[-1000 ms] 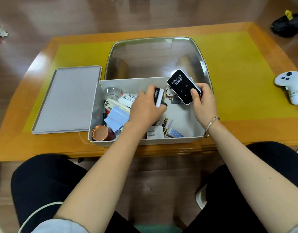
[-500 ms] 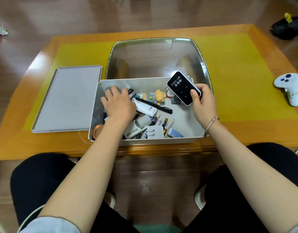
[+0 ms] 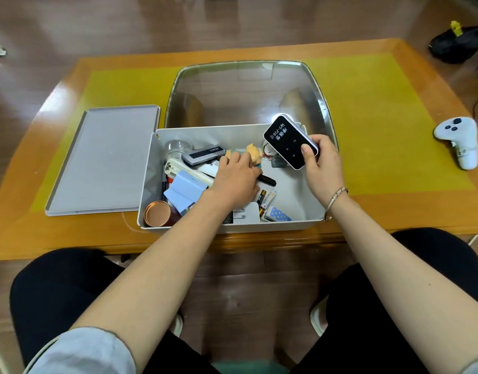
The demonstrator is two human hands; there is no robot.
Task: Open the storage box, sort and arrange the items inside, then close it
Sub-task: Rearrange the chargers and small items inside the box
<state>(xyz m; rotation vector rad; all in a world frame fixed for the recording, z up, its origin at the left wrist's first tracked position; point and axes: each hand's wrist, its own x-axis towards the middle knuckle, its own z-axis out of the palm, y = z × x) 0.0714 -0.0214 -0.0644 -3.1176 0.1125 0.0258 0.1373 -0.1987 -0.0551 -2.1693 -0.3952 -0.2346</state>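
The grey storage box (image 3: 232, 228) stands open at the table's near edge, its clear lid (image 3: 246, 90) tipped back behind it. Inside lie a grey remote (image 3: 202, 155), an orange figurine (image 3: 255, 155), a black pen (image 3: 267, 180), a blue card (image 3: 184, 190), a copper cup (image 3: 157, 213), batteries (image 3: 263, 198) and a white plug (image 3: 248, 215). My left hand (image 3: 235, 179) lies palm down over the pen, fingertips next to the figurine; its grip is hidden. My right hand (image 3: 324, 168) holds a black Wi-Fi device (image 3: 286, 139) above the box's right side.
A flat grey tray (image 3: 103, 163) lies on the yellow mat left of the box, touching it. A white game controller (image 3: 459, 139) sits at the table's right end. A black bag (image 3: 456, 43) is on the floor beyond the far right corner.
My left hand carried the grey remote to the box's left rear, left it there, and moved right over the pen. My right hand has kept the Wi-Fi device nearly still.
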